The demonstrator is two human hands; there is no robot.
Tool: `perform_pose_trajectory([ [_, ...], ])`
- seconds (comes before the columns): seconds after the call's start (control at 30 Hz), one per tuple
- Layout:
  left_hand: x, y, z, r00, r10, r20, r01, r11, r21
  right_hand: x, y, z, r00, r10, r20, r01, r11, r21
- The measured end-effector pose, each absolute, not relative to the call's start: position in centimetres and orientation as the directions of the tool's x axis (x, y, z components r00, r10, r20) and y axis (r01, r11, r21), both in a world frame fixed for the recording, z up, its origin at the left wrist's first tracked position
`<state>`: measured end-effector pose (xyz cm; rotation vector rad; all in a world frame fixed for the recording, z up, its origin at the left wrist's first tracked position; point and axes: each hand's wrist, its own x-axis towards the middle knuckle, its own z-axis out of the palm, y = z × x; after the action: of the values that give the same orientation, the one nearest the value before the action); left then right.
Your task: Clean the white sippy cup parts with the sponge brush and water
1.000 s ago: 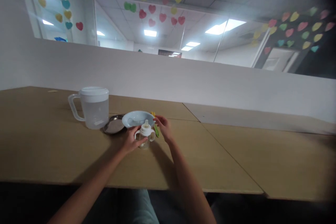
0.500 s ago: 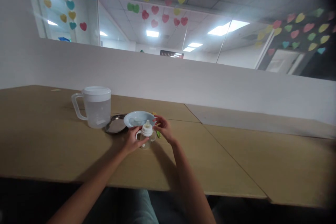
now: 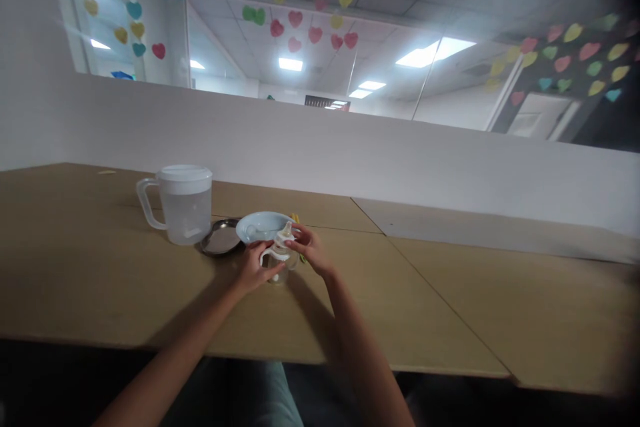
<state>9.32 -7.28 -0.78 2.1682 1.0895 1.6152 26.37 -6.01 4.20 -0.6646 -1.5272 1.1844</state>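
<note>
Baby bottle point(image 3: 278, 276): clear, white handle collar; base appears on worktop point(image 3: 125, 300), near side of pale-blue bowl point(image 3: 265, 221), between both hands; low and central, prob. for steadiness.
L hand point(image 3: 254, 268): part-closed round bottle's left side, thumb across near face; seems the anchoring grip.
R hand point(image 3: 311, 248): thumb + fingers closed on teat cap from right, other fingers curled; a light pinch, apparently for control rather than force.
Teat cap point(image 3: 285, 235): white, atop bottle, tilted rightward (seated or loose, can't tell).
Steel dish point(image 3: 205, 250): left of bowl, close by; whether touching, unclear.
Jug point(image 3: 187, 210): lidded, translucent, far left of bottle, handle leftward; presumably set aside for elbow room.
Yellow-green item point(image 3: 303, 258): right of bowl, mostly hidden behind R hand; type n/k.
</note>
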Motion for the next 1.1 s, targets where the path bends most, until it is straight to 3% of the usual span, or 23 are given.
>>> perform_pose_trajectory([
  [0.17, 9.3, -7.2, -0.9, 0.119, 0.672, 0.731, 0.421, -0.701, 0.576, 26.5, -6.3, 4.7, -0.251, 0.865, 0.435, -0.232, 0.382, -0.894],
  [0.63, 9.3, -6.7, -1.6, 0.090, 0.668, 0.739, 0.441, -0.692, 0.572, 26.7, -7.4, 5.7, -0.321, 0.822, 0.471, -0.183, 0.434, -0.882],
  [1.1, 9.4, -7.1, -1.1, 0.111, 0.674, 0.731, 0.457, -0.688, 0.564, 26.4, -7.0, 8.6, -0.030, 0.802, 0.596, -0.334, 0.554, -0.762],
])
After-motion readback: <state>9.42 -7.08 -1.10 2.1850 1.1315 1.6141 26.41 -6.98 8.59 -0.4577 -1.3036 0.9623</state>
